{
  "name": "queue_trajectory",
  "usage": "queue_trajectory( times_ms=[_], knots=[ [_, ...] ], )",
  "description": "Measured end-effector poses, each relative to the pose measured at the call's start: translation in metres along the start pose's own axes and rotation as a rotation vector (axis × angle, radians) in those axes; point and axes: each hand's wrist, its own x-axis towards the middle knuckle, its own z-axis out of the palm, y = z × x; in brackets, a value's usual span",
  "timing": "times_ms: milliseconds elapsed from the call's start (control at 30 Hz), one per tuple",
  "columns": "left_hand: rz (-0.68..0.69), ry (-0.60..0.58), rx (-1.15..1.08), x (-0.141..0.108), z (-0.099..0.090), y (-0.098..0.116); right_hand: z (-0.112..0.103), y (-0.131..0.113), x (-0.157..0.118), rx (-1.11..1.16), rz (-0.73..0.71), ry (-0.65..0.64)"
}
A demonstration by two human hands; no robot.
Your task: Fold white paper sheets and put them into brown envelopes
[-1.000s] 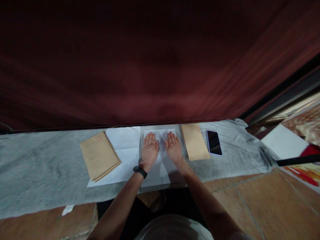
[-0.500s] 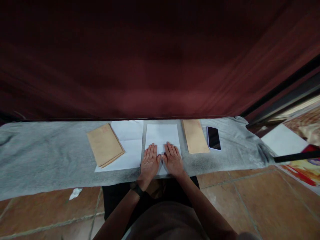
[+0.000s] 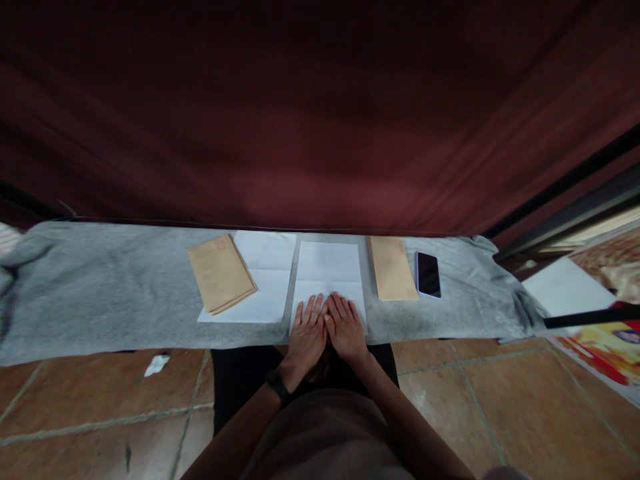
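A creased sheet of white paper [image 3: 329, 267] lies on the grey cloth in front of me. My left hand [image 3: 309, 331] rests flat on its near part, fingers stretched out and pointing away from me. Close beside it, my right hand [image 3: 346, 329] also lies flat on the sheet, and the two hands almost touch at the index fingers. Neither hand grips anything. Both cover the paper's near edge in the middle.
Left of the sheet, brown envelopes [image 3: 221, 275] overlap more white paper [image 3: 273, 293]. To the right lie another stack of brown envelopes [image 3: 394, 270] and a phone [image 3: 429, 275]. Dark red fabric [image 3: 320, 147] rises behind the grey cloth [image 3: 125, 287].
Both hands have slid toward me along the sheet and come closer together. More of the paper's far part now shows. The view has shifted slightly.
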Motion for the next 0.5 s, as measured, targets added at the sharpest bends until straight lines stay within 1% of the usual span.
queue_trajectory(
  times_ms=[100,367,500],
  knots=[
    [-0.027,-0.002,0.006,-0.002,0.0,0.001,-0.001,0.002,-0.006,-0.027,0.017,0.015],
    [-0.162,0.051,0.012,-0.007,0.001,-0.011,-0.015,0.041,-0.015,-0.089,0.025,0.045],
    [-0.209,0.084,-0.006,-0.012,0.0,-0.013,-0.017,0.044,-0.017,-0.087,0.064,0.05]
  ],
)
